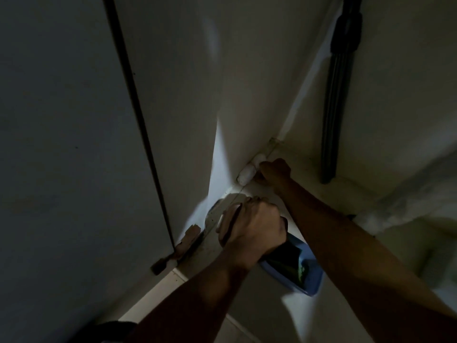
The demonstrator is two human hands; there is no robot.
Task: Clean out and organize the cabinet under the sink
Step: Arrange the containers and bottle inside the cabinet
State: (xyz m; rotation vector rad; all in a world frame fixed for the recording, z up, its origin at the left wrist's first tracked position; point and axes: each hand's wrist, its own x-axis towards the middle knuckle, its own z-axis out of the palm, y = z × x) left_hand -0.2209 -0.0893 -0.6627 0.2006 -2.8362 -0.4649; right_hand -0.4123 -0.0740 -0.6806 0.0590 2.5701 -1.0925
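Note:
I look into a dim white cabinet. My left hand (254,226) is closed around the neck of a blue spray bottle (299,266), which lies tilted over the cabinet floor (309,174). Further in, my right hand (273,170) is closed on a white folded cloth (248,173) pressed into the corner where the left side wall (197,95) meets the floor. A bright patch of light falls on the wall by the cloth.
A dark drain pipe (337,95) runs down at the back right to the cabinet floor. The left wall's front edge is chipped near its bottom (188,240). A pale, blurred bulk (408,209) fills the right side. Tiled floor (158,293) shows below the cabinet.

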